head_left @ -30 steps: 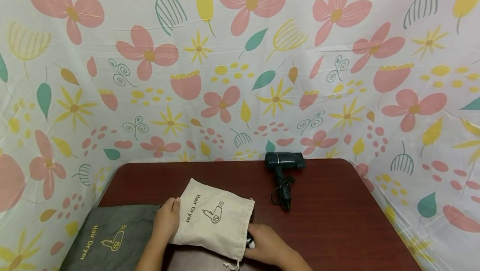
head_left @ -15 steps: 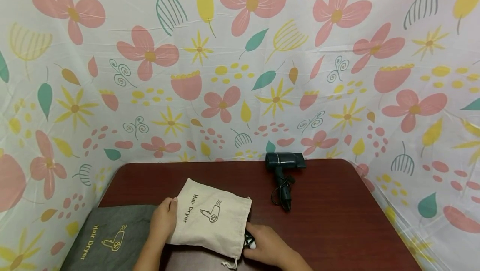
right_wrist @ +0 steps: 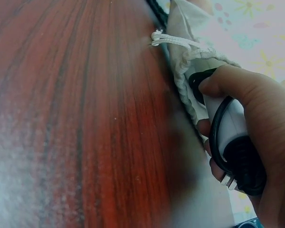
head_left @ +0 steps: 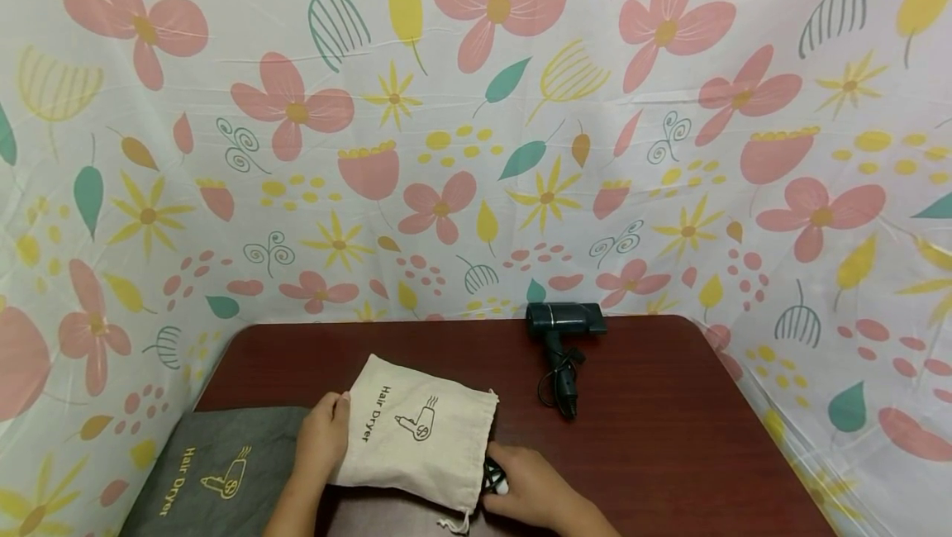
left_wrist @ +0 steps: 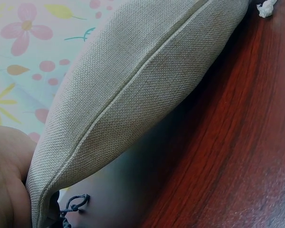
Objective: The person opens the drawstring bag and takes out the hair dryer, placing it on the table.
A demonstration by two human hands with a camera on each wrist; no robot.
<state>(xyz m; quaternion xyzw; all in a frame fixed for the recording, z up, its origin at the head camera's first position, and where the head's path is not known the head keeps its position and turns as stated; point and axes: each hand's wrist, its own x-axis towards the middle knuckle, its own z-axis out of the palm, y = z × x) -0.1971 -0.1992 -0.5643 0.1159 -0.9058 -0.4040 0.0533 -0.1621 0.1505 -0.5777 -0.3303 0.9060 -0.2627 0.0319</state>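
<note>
A cream drawstring bag (head_left: 416, 425), printed "Hair Dryer", lies tilted across the front middle of the table, its mouth to the right. My left hand (head_left: 321, 430) grips the bag's closed left end, fingers mostly hidden; the left wrist view shows the bag's seam bulging over the tabletop. At the mouth, my right hand (right_wrist: 275, 118) grips the white handle of a hair dryer (right_wrist: 232, 123), thumb on top and fingers curled beneath. A black cord (right_wrist: 217, 133) loops along the handle, with plug prongs (right_wrist: 227, 180) below. The dryer's other end is hidden inside the bag.
A grey bag (head_left: 178, 430) with yellow "Hair Dryer" print lies at the table's left, partly behind my left forearm. Near the back edge lies a dark hair dryer (head_left: 565, 318), its cord bundled at the handle. A floral curtain (head_left: 476, 149) surrounds the table (head_left: 669, 438).
The cream bag and my left hand have shifted slightly left. My right hand has barely moved, and a little more of the handle and black cord shows at the bag's mouth.
</note>
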